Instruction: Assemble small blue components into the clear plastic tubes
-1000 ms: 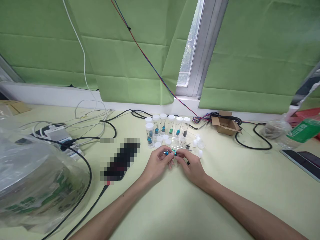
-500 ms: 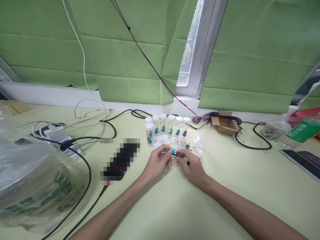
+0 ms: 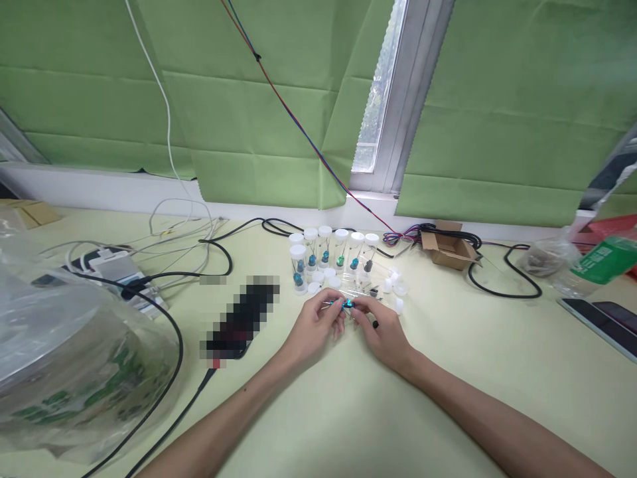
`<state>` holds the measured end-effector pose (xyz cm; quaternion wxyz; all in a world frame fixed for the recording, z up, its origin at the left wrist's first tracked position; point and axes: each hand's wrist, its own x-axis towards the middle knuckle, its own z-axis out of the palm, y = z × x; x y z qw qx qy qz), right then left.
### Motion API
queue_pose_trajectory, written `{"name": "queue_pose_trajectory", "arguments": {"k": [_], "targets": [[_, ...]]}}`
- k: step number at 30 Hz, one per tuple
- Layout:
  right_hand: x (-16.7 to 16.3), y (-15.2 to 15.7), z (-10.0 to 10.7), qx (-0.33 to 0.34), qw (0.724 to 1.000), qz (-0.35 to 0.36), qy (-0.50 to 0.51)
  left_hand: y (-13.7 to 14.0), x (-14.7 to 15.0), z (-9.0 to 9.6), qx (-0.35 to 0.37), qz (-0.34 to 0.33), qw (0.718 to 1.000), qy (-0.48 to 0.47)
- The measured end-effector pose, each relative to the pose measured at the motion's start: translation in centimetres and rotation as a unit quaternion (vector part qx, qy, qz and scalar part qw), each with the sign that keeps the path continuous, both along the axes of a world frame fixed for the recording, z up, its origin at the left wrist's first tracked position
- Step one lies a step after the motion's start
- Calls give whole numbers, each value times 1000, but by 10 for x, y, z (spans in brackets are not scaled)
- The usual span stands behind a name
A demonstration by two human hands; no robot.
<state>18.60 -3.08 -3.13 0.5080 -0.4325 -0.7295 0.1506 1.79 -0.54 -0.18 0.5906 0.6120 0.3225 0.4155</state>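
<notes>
My left hand (image 3: 314, 323) and my right hand (image 3: 384, 332) are close together over the table, fingertips almost meeting. Between them is a small shiny blue and black piece (image 3: 349, 303), pinched from both sides; its exact kind is too small to tell. Thin pale wires or stalks stick out by the left fingertips. A small black round bit (image 3: 375, 324) shows against my right fingers. Just beyond the hands stand several clear tubes (image 3: 354, 252) with white caps, holding blue, green or dark pieces with thin stalks. Loose white caps (image 3: 329, 273) lie in front of them.
A dark phone-like device (image 3: 243, 317), partly pixelated, lies left with a cable. Further left are a plastic bag (image 3: 89, 372) and a power strip (image 3: 112, 265). A small cardboard box (image 3: 450, 249) sits back right, and a phone (image 3: 600, 325) lies at the right edge.
The small blue and black piece has turned slightly between the fingertips, and my right fingers have shifted a little. Otherwise both hands stay in place.
</notes>
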Motion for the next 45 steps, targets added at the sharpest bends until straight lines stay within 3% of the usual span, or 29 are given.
{"name": "queue_pose_trajectory", "arguments": {"k": [16, 45], "targets": [[0, 0, 5, -47, 999, 4, -2, -2, -1, -1, 51, -2, 998, 25], [2, 2, 0, -52, 998, -21, -35, -7, 1, 3, 75, -7, 997, 31]]}}
